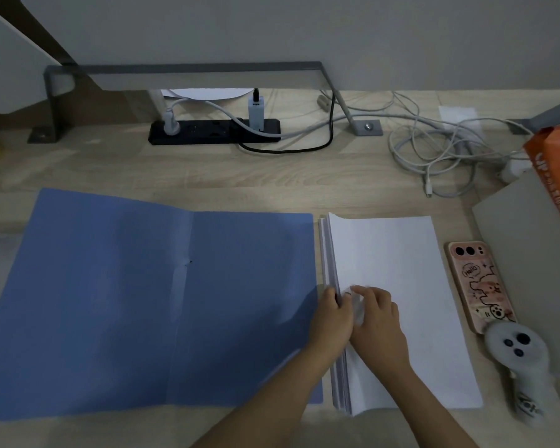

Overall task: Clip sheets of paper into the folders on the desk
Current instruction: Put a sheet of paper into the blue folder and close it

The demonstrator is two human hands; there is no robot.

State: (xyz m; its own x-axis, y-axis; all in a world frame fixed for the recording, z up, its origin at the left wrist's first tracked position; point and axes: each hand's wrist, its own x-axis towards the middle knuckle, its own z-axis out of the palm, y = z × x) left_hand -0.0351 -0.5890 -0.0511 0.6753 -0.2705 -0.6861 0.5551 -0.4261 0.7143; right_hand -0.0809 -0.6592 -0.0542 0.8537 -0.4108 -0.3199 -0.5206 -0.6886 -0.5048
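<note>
Head view: left hand (332, 315) has its fingers curled round the stack (328, 253) edge, gripping it. Right hand (379, 321) fingers are bent and seem to pinch up the top sheet (417, 334) right beside them. Folder (143, 302) lies open flat, just left of the fingers. Suggest: fan the edge, lift one sheet only, pin the rest.

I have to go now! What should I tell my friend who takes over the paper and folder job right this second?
Left hand: grips the left edge of the paper stack.
Right hand: fingers bent on the top sheet, apparently peeling its edge up.
The blue folder lies open and flat on the desk, just left of the stack.
Done: folder opened. No sheet is in it yet.
Left to do: lift sheets off, lay them in the folder, clip them in.
</note>
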